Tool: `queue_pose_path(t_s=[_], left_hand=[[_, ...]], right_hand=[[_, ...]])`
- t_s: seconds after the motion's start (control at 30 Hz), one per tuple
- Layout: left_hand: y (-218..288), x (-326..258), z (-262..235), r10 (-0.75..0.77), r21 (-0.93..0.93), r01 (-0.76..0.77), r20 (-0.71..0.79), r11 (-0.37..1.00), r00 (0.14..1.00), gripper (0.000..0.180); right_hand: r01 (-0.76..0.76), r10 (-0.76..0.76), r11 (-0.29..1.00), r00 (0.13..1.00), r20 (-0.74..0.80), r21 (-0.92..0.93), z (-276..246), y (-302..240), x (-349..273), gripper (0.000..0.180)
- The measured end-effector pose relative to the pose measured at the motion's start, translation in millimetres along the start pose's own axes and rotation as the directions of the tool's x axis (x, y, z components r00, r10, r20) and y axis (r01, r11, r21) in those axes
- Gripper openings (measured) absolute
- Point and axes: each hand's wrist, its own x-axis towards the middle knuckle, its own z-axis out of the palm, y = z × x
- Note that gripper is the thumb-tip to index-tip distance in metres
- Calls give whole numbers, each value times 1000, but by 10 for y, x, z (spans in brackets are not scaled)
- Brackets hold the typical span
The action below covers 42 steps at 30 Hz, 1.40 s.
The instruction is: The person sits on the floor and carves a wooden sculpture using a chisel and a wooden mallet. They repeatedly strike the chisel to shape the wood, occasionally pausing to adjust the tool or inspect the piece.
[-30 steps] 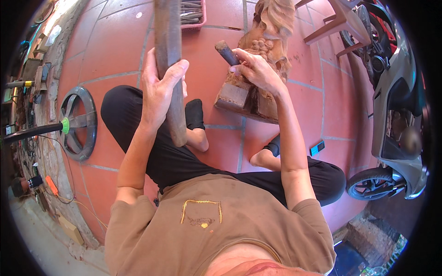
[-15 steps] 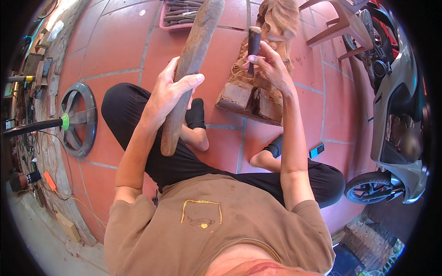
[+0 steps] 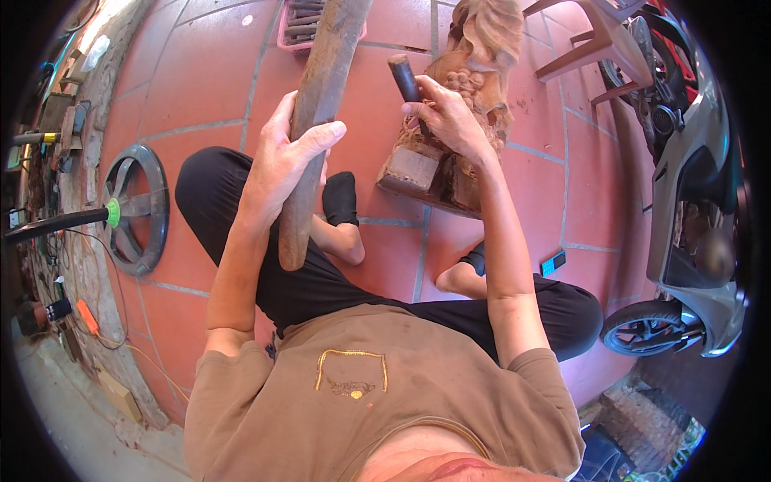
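Note:
My left hand (image 3: 287,157) is closed round a long, worn wooden club (image 3: 320,96), its thumb lying along the side. The club slants up and away, and its far end leaves the top of the picture. In my right hand (image 3: 446,116) is a chisel with a dark, round handle (image 3: 403,76), tilted so its butt points up and left. The chisel's lower end is hidden by my fingers, over the near part of a carved wooden piece (image 3: 486,40). That carving lies on the floor, with a squared block base (image 3: 409,167) toward me.
A pink basket (image 3: 283,36) of dark-handled tools stands at the far left. A black wheel with a green hub (image 3: 112,211) lies to the left. On the right are a plastic chair (image 3: 598,48), a motorbike (image 3: 699,201) and a small phone (image 3: 553,263) on the red tiles.
My right hand has moved a little left and nearer, and the chisel has gone from upright to leaning left. The club in my left hand has shifted slightly left and steepened.

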Motion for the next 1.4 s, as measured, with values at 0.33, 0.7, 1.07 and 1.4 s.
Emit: queue_pose_path(t_s=[0.33, 0.7, 1.07, 1.4], left_hand=[[13, -16, 40, -30, 31, 30, 11, 999, 999, 45], [32, 20, 74, 68, 16, -66, -88, 998, 994, 41], [-23, 38, 42, 21, 49, -16, -94, 999, 995, 40], [-95, 50, -60, -194, 23, 192, 66, 981, 979, 36]], right_hand=[[-23, 22, 999, 1000, -16, -44, -5, -41, -8, 36], [-24, 29, 982, 999, 23, -185, 34, -12, 58, 37], [29, -25, 977, 999, 24, -212, 72, 56, 97, 35], [48, -44, 962, 999, 20, -270, 76, 146, 96, 33]])
